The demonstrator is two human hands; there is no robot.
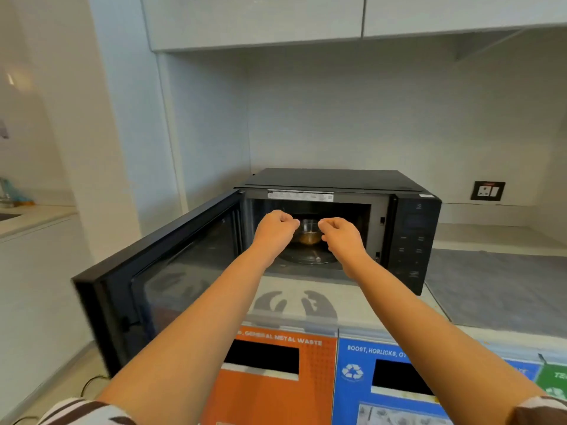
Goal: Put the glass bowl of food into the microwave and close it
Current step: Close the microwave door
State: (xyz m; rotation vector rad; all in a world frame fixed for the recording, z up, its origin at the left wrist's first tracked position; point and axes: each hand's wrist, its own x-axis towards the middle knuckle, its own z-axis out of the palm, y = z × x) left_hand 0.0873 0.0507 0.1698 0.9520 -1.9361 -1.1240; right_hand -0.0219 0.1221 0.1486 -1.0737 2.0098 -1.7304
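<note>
A black microwave (411,240) stands on the counter with its door (159,277) swung open to the left. Inside its cavity, above the round glass turntable (306,257), is a small clear glass bowl (308,231) with brownish food in the bottom. My left hand (274,230) pinches the bowl's left rim and my right hand (340,234) pinches its right rim. Both hands reach into the cavity. Whether the bowl rests on the turntable or hangs just above it I cannot tell.
Orange (270,378), blue (383,384) and green (552,381) waste bin fronts sit below the counter edge. A wall socket (487,190) is to the right of the microwave. A grey mat (497,286) covers the counter at right. Cabinets (306,19) hang overhead.
</note>
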